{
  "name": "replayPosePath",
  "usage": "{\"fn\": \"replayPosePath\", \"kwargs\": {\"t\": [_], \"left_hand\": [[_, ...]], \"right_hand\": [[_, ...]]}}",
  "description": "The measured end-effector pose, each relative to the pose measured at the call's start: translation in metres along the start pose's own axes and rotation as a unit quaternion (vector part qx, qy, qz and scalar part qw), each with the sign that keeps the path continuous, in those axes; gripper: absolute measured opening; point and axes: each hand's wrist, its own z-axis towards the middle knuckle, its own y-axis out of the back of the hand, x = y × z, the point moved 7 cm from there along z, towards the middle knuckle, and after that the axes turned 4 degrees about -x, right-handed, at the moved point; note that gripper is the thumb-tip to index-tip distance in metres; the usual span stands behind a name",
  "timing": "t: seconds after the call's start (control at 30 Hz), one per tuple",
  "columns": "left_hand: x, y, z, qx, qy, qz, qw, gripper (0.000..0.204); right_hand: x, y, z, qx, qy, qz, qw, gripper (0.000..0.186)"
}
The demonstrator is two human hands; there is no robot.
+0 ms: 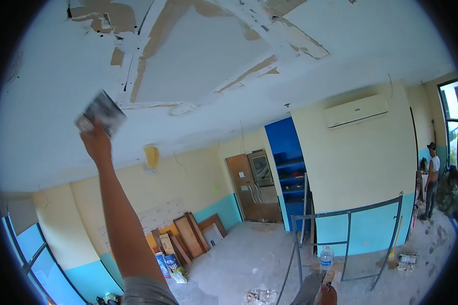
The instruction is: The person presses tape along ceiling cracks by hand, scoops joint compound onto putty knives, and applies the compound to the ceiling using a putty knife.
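Note:
My left hand [94, 137] is raised at the left, closed on a wide metal putty blade [104, 109], slightly blurred, just below or on the white ceiling [203, 76]; whether it touches cannot tell. The ceiling has patched seams, brown stains and torn strips. At the bottom edge right of centre, my right hand [328, 296], mostly out of frame, is closed on a grey, putty-smeared tool or board [313, 290], whose exact kind cannot be made out. A water bottle [326, 256] stands just beyond it.
A metal scaffold frame [348, 216] stands ahead at right. Leaning boards [188, 236] line the left wall, near a doorway [241, 183]. Beyond are blue shelves [285, 152], an air conditioner [356, 109], a broom [394, 254] and a person [432, 180] standing by the far-right window.

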Motion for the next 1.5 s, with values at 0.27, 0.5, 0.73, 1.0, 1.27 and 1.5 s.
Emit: {"fn": "replayPosePath", "kwargs": {"t": [0.27,0.5,0.73,1.0,1.27,1.5], "left_hand": [[-0.015,0.061,-0.499,0.751,0.108,0.045,0.650,0.040],[-0.145,0.255,-0.787,0.854,0.434,-0.230,0.169,0.044],[-0.143,0.244,-0.824,0.945,0.279,-0.113,0.129,0.064],[-0.027,0.270,-1.016,0.941,0.129,-0.190,0.247,0.056],[0.003,0.237,-1.076,0.933,0.218,-0.061,0.279,0.032],[0.010,0.270,-1.133,0.916,0.331,0.053,0.221,0.043]], "right_hand": [[-0.037,-0.047,-0.002,0.096,-0.301,0.447,0.837,0.031],[-0.064,-0.079,0.017,0.099,-0.337,0.364,0.863,0.039],[-0.052,-0.071,0.043,0.041,-0.319,0.348,0.880,0.041],[-0.074,-0.016,0.111,-0.129,-0.201,0.374,0.896,0.043],[-0.109,0.071,0.101,-0.302,-0.191,0.408,0.840,0.050],[-0.186,0.096,0.091,-0.383,-0.246,0.399,0.796,0.047]]}}
